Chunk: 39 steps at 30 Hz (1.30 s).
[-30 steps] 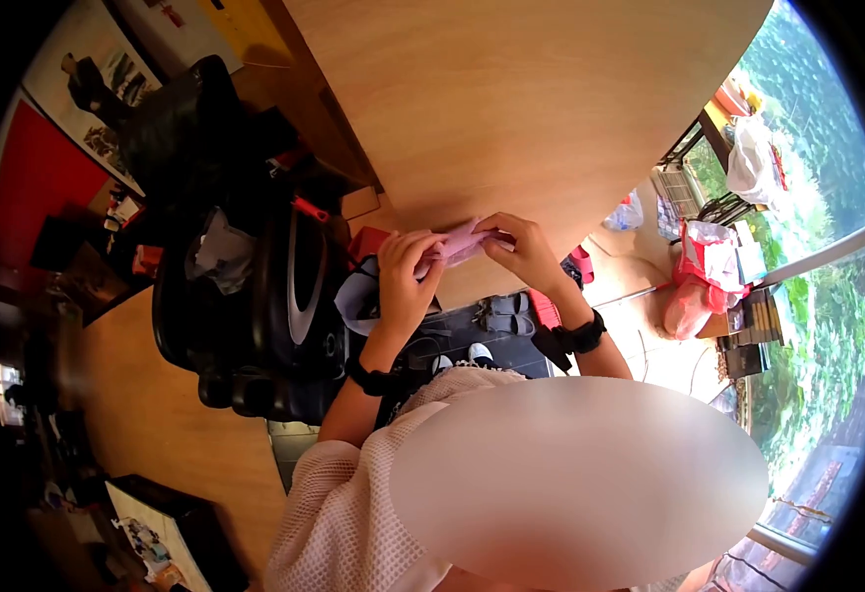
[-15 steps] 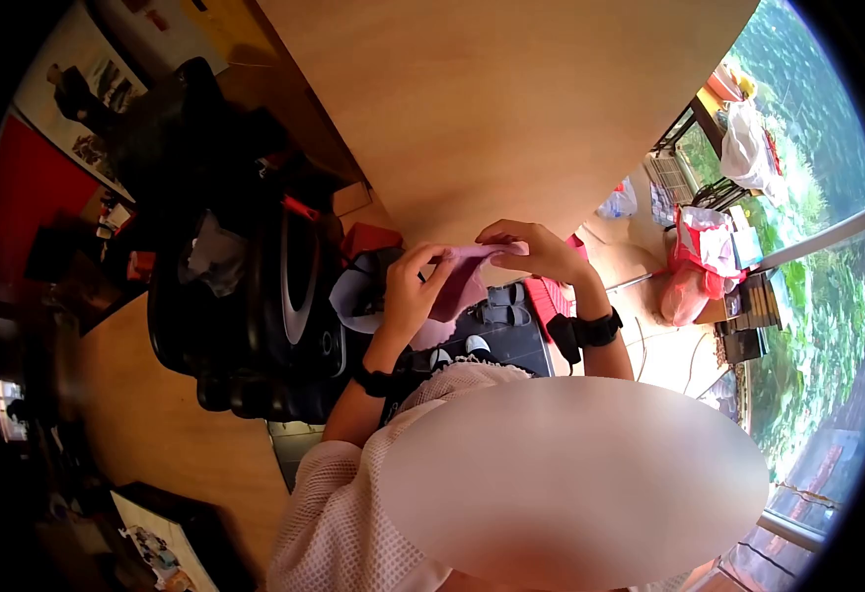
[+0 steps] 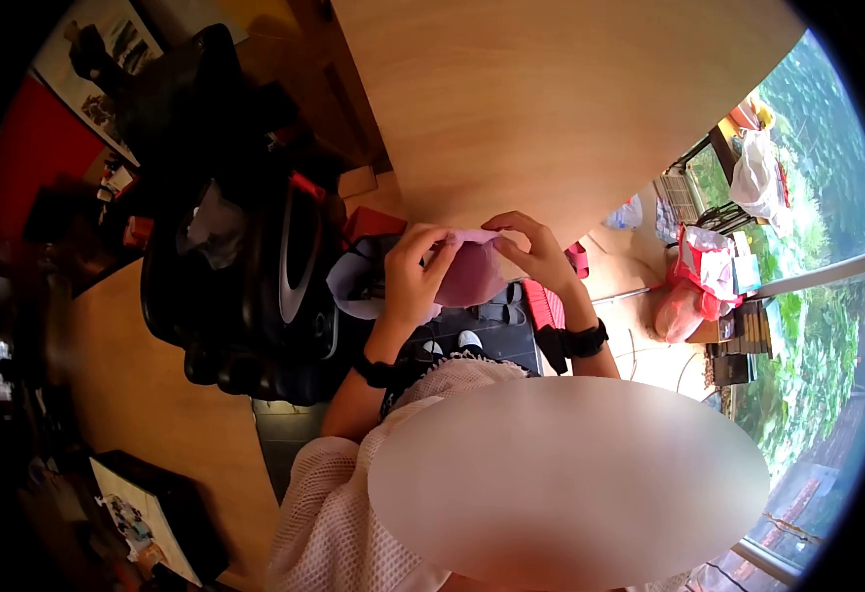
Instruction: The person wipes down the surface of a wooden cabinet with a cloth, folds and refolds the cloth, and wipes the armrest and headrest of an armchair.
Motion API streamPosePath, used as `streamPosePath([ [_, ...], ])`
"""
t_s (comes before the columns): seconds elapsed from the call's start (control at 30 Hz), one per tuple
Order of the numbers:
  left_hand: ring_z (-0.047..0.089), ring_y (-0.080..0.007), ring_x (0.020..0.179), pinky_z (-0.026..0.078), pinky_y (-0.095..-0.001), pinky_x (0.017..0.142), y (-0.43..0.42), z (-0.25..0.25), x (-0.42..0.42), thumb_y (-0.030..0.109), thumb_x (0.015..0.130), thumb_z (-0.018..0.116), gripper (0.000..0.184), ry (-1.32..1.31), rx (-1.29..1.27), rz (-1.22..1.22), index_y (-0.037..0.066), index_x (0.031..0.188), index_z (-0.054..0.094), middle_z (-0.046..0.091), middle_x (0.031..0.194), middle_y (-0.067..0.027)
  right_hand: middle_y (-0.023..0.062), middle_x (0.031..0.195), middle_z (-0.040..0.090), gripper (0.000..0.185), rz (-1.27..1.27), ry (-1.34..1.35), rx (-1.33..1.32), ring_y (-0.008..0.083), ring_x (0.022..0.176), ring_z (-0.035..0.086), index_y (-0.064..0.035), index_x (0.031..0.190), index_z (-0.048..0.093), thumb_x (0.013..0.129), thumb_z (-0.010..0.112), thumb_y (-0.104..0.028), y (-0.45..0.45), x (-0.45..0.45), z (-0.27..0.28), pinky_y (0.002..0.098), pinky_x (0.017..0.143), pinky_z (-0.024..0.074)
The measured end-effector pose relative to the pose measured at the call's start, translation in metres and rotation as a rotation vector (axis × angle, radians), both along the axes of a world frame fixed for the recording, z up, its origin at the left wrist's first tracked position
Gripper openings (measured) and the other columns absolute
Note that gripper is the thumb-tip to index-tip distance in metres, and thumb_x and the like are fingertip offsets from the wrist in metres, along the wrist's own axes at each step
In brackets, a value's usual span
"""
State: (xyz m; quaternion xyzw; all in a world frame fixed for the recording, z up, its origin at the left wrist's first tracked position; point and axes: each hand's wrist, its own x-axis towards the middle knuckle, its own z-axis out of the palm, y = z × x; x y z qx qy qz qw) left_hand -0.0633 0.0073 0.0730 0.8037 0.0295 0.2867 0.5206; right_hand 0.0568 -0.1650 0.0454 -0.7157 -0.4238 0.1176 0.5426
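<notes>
A pink cloth (image 3: 472,274) is stretched between my two hands and hangs down below its top edge. My left hand (image 3: 417,271) pinches the cloth's left upper corner between thumb and fingers. At the right upper edge, my right hand (image 3: 536,252) has its fingertips closed on the fabric. A pale grey-lilac item (image 3: 350,284) shows to the left of my left hand, partly hidden behind it; I cannot make out what it is. Both wrists carry black bands.
A black massage chair (image 3: 245,266) with a grey cloth on it stands at the left. Dark shoes (image 3: 499,304) lie on the floor below my hands. At the right are a red-and-white bag (image 3: 707,261), stacked books (image 3: 751,331) and a window. A wooden panel (image 3: 551,109) stands ahead.
The pink cloth was bunched between my fingers, then opened and dropped downward. Now it hangs more squarely between both hands. The view has shifted slightly.
</notes>
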Motion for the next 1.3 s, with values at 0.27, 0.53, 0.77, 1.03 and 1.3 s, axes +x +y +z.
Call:
streamPosePath([
  [0.27,0.062,-0.0211,0.075,0.048,-0.0275,0.069,0.01,-0.001,-0.001,0.003,0.082,0.064,0.012,-0.16,0.016,0.062,-0.003,0.092,0.063,0.064,0.086,-0.0115,0.0116,0.092,0.063,0.02,-0.141,0.008,-0.071,0.0214,0.082,0.058,0.0014,0.1,0.062,0.079,0.059,0.0,0.001,-0.005,-0.002,0.0308,0.075,0.0458],
  [0.53,0.058,-0.0142,0.076,0.046,-0.0244,0.071,0.016,-0.007,-0.002,0.002,0.083,0.063,0.012,-0.116,-0.267,0.024,-0.003,0.093,0.062,0.062,0.087,-0.0085,0.0073,0.089,0.064,0.014,-0.225,0.072,0.089,0.0144,0.085,0.058,0.003,0.097,0.062,0.084,0.058,0.001,-0.011,-0.002,0.01,0.0258,0.079,0.0456],
  [0.77,0.056,-0.0097,0.077,0.046,-0.0213,0.071,0.021,0.014,-0.003,0.0,0.085,0.061,0.022,-0.148,-0.271,-0.017,-0.001,0.107,0.063,0.062,0.09,-0.0056,0.0032,0.091,0.058,0.017,-0.227,0.245,0.28,0.0087,0.085,0.051,0.0046,0.103,0.058,0.093,0.051,-0.007,-0.011,-0.01,0.014,0.0211,0.077,0.0406],
  [1.03,0.058,-0.009,0.08,0.045,-0.0212,0.073,0.027,0.006,-0.007,0.002,0.087,0.06,0.016,-0.102,-0.373,-0.005,-0.005,0.102,0.06,0.064,0.094,-0.0054,0.0047,0.082,0.058,0.019,-0.284,0.011,0.209,0.0109,0.076,0.051,0.0043,0.104,0.058,0.094,0.047,-0.008,-0.011,-0.013,0.037,0.0226,0.072,0.0415],
  [1.3,0.056,-0.0106,0.093,0.045,-0.0239,0.082,0.032,0.011,-0.007,0.008,0.086,0.065,0.034,-0.154,-0.35,-0.123,-0.002,0.115,0.052,0.06,0.103,-0.0066,0.0076,0.078,0.062,0.021,-0.421,-0.117,0.184,0.0119,0.071,0.056,0.0021,0.101,0.058,0.095,0.043,-0.01,-0.002,-0.029,0.068,0.0235,0.066,0.0443],
])
